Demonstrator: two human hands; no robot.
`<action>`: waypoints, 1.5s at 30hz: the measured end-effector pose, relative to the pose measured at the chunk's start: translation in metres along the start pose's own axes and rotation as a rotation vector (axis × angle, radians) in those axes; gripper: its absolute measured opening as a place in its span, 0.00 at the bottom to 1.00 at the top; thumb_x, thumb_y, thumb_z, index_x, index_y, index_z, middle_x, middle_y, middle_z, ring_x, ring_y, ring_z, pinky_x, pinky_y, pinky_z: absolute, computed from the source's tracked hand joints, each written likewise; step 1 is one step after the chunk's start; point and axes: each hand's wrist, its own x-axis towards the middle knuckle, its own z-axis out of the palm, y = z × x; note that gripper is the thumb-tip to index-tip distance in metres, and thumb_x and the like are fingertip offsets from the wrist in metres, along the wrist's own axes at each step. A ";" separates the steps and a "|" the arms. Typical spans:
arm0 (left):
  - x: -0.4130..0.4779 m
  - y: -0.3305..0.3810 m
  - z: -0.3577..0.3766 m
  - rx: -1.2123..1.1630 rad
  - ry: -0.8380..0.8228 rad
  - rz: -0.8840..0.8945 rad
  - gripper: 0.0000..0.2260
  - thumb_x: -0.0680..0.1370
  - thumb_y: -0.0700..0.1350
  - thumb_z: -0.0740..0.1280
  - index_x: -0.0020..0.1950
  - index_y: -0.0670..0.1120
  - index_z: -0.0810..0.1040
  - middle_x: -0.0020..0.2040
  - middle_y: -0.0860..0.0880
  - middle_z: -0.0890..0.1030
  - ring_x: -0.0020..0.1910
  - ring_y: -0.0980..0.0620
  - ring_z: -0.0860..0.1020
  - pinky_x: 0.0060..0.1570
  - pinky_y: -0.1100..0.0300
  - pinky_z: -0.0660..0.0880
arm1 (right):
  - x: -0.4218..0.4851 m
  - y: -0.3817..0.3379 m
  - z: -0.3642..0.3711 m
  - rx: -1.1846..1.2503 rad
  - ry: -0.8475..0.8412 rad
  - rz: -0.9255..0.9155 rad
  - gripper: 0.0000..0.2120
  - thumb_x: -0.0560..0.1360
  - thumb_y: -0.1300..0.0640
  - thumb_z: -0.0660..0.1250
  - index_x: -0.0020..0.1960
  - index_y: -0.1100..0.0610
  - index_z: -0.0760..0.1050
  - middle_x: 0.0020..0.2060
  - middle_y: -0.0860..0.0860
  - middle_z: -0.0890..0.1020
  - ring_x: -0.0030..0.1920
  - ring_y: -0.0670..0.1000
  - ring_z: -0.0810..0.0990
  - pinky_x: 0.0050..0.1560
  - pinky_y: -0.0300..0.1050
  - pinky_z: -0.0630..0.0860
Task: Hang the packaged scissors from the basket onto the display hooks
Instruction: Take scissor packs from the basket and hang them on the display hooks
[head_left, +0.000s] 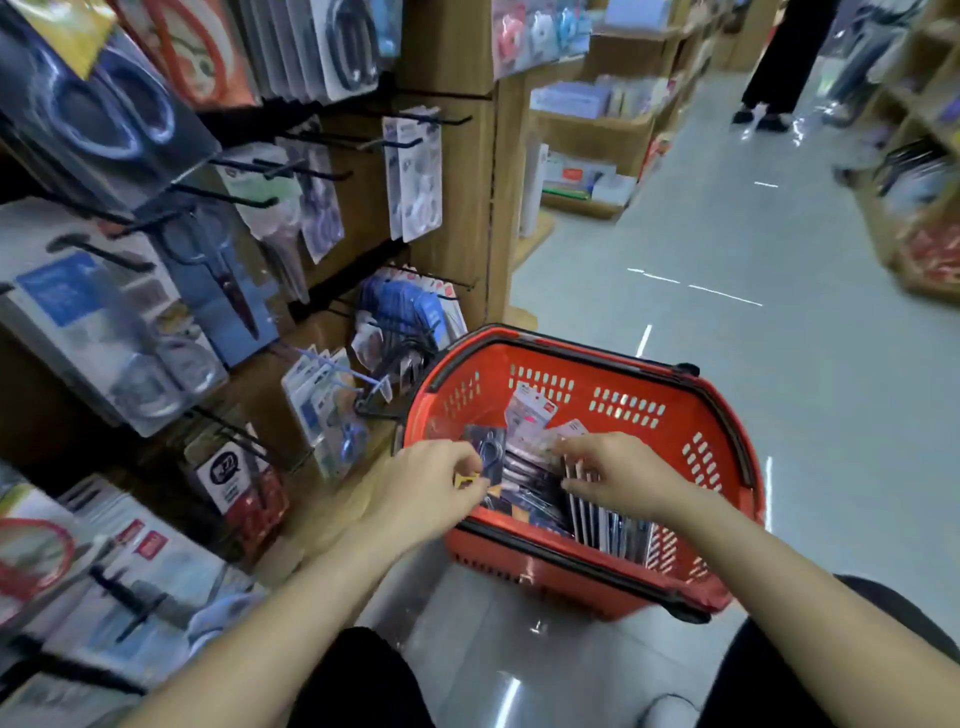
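Shop floor (779, 364): left hand (431, 483) pinches pack (489, 449) in basket (571, 358).

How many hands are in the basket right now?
2. The left hand pinches a dark scissors pack at the left of the red basket; the right hand touches the upright packs beside it.

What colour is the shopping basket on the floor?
The basket is red with black handles, seen in the head view.

Red basket (727, 415), black rim.
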 end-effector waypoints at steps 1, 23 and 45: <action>0.003 0.000 0.019 -0.013 -0.038 -0.003 0.09 0.77 0.58 0.69 0.51 0.55 0.82 0.49 0.58 0.83 0.55 0.53 0.81 0.46 0.58 0.73 | -0.005 0.011 0.006 -0.004 -0.040 0.044 0.17 0.77 0.48 0.72 0.65 0.48 0.79 0.52 0.46 0.85 0.49 0.51 0.83 0.51 0.50 0.80; 0.007 -0.040 0.111 -0.003 0.203 0.192 0.14 0.70 0.58 0.63 0.28 0.53 0.73 0.27 0.58 0.73 0.32 0.48 0.78 0.43 0.55 0.58 | -0.115 0.027 0.093 0.535 -0.538 0.145 0.12 0.84 0.53 0.65 0.57 0.59 0.83 0.45 0.51 0.86 0.43 0.42 0.79 0.50 0.44 0.77; 0.017 -0.059 0.103 0.050 0.011 0.176 0.16 0.74 0.64 0.60 0.36 0.58 0.81 0.35 0.61 0.80 0.45 0.55 0.77 0.61 0.50 0.65 | -0.055 0.087 0.128 -0.594 -0.603 -0.171 0.24 0.78 0.55 0.69 0.73 0.41 0.73 0.75 0.48 0.67 0.76 0.54 0.61 0.66 0.55 0.66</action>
